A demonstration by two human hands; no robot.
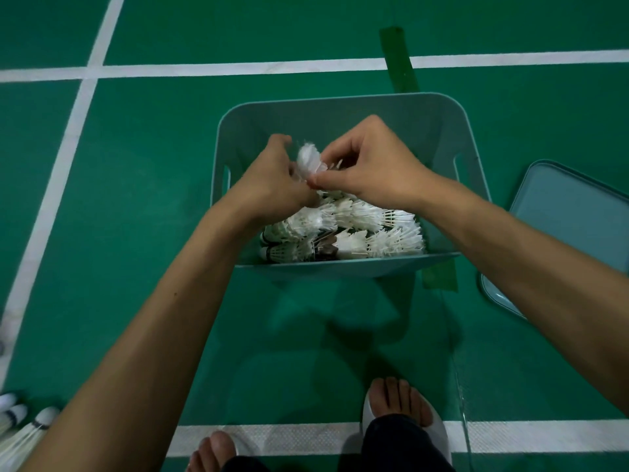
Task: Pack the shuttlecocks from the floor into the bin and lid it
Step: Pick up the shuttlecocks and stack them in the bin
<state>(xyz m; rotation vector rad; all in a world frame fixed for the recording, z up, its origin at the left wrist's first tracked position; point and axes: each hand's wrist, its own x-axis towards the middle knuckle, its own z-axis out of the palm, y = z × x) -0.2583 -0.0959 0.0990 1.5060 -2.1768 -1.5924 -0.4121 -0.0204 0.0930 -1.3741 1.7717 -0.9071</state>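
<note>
**Head view: progress.** Task part done.
- Bin [340,107], centre of view: packed shuttlecocks [357,229] are heaped against its 6 o'clock wall. The bottom is bare toward 12 o'clock.
- Loose shuttlecocks [20,427] lie on the floor [153,199] at the 8 o'clock edge, not yet collected.
- Lid [561,226] lies flat on the floor at 3 o'clock of the bin, apart from it. Lidding is not yet done.
- Left hand [272,178] and right hand [371,165] are together above the bin's middle. Both are closed on one held shuttlecock [308,161], left fingers curled round it, right thumb and forefinger pinching it.

**Head view: materials.**
- Bin: smooth teal moulded plastic, with rounded corners and slot handles at 3 and 9 o'clock.
- Lid: matching teal, tray-like, with a raised rim.
- Shuttlecocks: white feather skirts, frayed, with ribbed quills. Rounded bases carry a dark band.
- Floor: matte green court mat with white lines.
</note>
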